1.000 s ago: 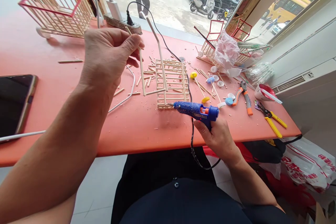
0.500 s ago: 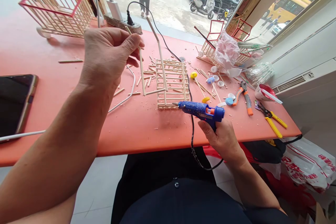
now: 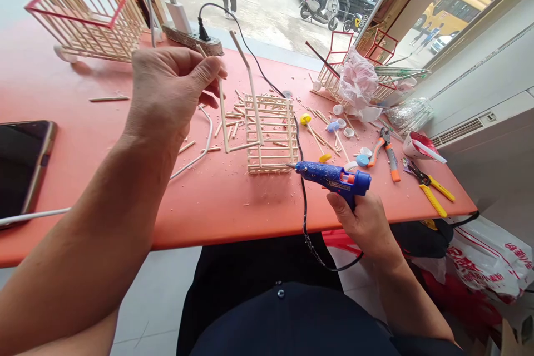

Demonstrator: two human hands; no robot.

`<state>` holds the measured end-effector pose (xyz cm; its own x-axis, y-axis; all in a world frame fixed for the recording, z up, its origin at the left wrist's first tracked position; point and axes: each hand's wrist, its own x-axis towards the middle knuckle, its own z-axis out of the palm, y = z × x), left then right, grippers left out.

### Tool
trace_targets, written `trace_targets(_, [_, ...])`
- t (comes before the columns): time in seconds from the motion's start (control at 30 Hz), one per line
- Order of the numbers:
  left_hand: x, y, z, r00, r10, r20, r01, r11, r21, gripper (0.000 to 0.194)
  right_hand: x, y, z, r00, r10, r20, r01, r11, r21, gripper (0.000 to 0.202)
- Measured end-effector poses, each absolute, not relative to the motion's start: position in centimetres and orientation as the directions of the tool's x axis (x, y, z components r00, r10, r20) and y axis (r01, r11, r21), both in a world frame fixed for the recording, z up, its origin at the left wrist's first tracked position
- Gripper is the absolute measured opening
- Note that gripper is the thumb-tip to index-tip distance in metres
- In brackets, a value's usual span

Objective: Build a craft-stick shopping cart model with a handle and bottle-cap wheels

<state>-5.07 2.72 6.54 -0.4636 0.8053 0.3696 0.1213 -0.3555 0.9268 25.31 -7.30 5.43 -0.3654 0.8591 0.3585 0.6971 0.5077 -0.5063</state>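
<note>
My left hand (image 3: 177,86) is closed on a bent frame of thin wooden sticks (image 3: 256,105), pinching one of its upright sides between thumb and fingers. The frame hangs in front of a small stick basket (image 3: 273,133) that rests on the table; whether they touch I cannot tell. Wrapped round the handle of a blue hot glue gun (image 3: 329,175) is my right hand (image 3: 367,222). The gun points left, its metal nozzle close to the basket's near right corner. A black cord runs from the gun's handle.
On the orange table (image 3: 208,211) lie cut sticks, bottle caps, orange-handled pliers (image 3: 389,156) and yellow-handled pliers (image 3: 429,183). A phone (image 3: 25,167) is at left. Red-rimmed stick carts (image 3: 83,16) stand at far left and back right. A power strip (image 3: 194,41) sits by the window.
My right hand has moved the glue gun rightward, its nozzle sliding along the basket's near edge toward the corner. My left hand holds the frame nearly still.
</note>
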Motion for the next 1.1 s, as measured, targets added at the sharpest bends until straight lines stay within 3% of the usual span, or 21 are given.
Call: trace_targets(1.1, [-5.08,2.90,6.43,-0.472,0.785,0.401,0.106,-0.401,0.910,0.017,25.53,-7.32,4.96,-0.376,0.820,0.432,0.696,0.558,-0.452,0.033])
